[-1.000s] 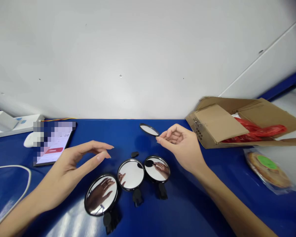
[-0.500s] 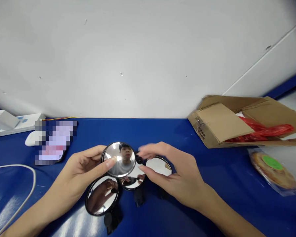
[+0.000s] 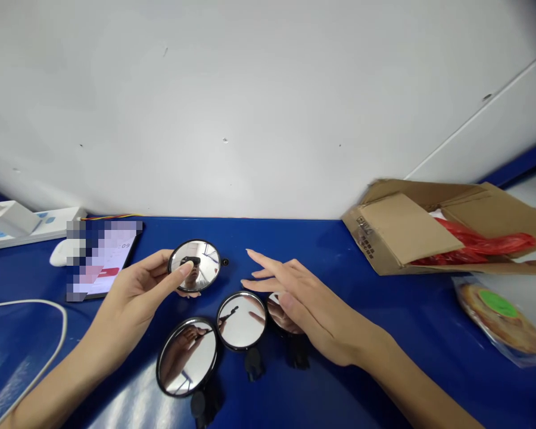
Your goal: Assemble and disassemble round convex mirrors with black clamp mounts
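Observation:
My left hand (image 3: 140, 286) pinches a round black-rimmed mirror (image 3: 205, 265), thumb on the glass and fingers behind it. A small black joint sticks out from its right edge. My right hand (image 3: 304, 298) holds nothing; its fingers are stretched out and apart above the mirrors. Under it lies a right-hand mirror (image 3: 282, 316), partly hidden by the fingers. Beside that one lies a middle mirror (image 3: 242, 322) with a black clamp mount (image 3: 254, 363) below it. A larger-looking left mirror (image 3: 186, 357) lies nearest me, its black mount toward the lower edge.
On the left are a phone (image 3: 109, 262), a white earbud case (image 3: 65, 252), a white power strip (image 3: 56, 220) and a white cable (image 3: 49, 304). An open cardboard box (image 3: 406, 226) with a red plastic bag (image 3: 477, 241) stands right, near a wrapped round pastry (image 3: 518, 328).
My left hand has carried its mirror left and slightly up, away from the mirrors on the table. My right hand has come off its joint and its fingers have spread.

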`<state>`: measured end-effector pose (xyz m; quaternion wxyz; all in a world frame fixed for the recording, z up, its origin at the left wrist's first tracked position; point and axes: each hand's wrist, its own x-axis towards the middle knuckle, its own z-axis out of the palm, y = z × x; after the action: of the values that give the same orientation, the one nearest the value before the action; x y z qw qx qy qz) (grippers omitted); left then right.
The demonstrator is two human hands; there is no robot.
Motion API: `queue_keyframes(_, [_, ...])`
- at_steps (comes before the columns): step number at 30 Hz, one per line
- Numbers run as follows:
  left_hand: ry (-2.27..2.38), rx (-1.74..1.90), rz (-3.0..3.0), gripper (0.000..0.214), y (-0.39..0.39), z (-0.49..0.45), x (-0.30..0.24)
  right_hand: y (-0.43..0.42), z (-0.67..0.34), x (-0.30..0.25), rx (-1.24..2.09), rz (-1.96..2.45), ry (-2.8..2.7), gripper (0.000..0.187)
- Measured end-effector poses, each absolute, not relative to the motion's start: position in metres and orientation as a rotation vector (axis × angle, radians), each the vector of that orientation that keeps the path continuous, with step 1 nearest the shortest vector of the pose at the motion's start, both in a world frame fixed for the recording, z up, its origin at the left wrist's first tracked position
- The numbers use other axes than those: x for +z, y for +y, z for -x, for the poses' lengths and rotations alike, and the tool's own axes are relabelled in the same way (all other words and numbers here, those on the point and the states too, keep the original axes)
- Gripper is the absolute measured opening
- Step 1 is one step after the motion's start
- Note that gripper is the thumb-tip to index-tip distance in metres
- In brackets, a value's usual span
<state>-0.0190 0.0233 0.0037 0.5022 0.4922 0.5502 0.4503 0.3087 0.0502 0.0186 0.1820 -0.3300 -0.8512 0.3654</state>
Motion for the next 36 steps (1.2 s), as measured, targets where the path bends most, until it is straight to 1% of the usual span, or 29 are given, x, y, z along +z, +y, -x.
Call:
queue_keyframes(4, [1.321, 1.102, -1.229, 0.035, 0.024, 0.02, 0.007, 0.054, -0.314, 0.014, 0.913, 0.907, -2.416, 0.065])
queue_keyframes(11, [1.329, 1.127, -1.231, 0.036, 0.024, 0.017, 0.01, 0.062, -0.319, 0.015, 0.636, 1.127, -2.38, 0.056])
queue_keyframes(14, [1.297, 1.125, -1.221, 0.033, 0.024, 0.018, 0.009, 0.067, -0.321, 0.011, 0.477, 1.205, -2.378, 0.053])
queue_keyframes(19, [1.246, 1.123, -1.22, 0.024, 0.022, 0.02, 0.005, 0.076, -0.328, 0.0, 0.25, 1.273, -2.308, 0.039])
queue_keyframes(22, [1.228, 1.131, -1.182, 0.025, 0.021, 0.022, 0.002, 0.08, -0.332, -0.005, 0.242, 1.253, -2.319, 0.033])
queue_keyframes(27, [1.188, 1.088, -1.098, 0.022, 0.023, 0.022, -0.003, 0.087, -0.335, -0.016, 0.348, 1.251, -2.322, 0.03])
queue_keyframes(31, [1.184, 1.08, -1.075, 0.024, 0.023, 0.02, -0.002, 0.092, -0.335, -0.023, 0.348, 1.242, -2.281, 0.021])
queue_keyframes(36, [1.203, 1.102, -1.149, 0.024, 0.021, 0.02, -0.001, 0.082, -0.327, -0.011, 0.362, 1.238, -2.154, 0.015])
